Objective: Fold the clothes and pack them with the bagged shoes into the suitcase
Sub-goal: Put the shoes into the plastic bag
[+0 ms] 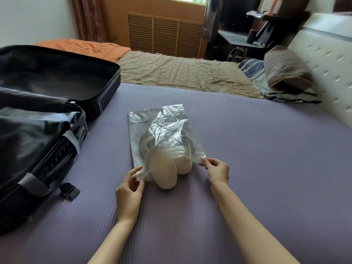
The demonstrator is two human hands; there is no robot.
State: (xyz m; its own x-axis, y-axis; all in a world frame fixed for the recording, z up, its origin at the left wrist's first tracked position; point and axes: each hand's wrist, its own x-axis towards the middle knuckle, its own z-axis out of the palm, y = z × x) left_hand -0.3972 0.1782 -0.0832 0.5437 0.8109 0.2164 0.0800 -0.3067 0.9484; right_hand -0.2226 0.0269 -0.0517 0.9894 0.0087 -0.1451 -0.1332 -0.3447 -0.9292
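**Thin bag, soft shoes: hold it by the mouth**

The suitcase (111, 86) lies open at nine o'clock of the bag, near it but not touching. The left hand (129, 189) pinches the bag's mouth corner at seven o'clock, thumb against fingertips. The bag (158, 121) lies mid-mat (257, 159), mouth toward six o'clock. It is clear, crinkled film, likely slippery and easily torn. The cream shoes (167, 168) sit inside, with their near ends poking out of the mouth. They look light and fairly soft, though firm enough to slide out if the bag tips. The right hand (217, 172) pinches the opposite corner at five o'clock. The bag is best lifted by the gathered mouth or from beneath the shoes, not by the loose film at twelve o'clock.
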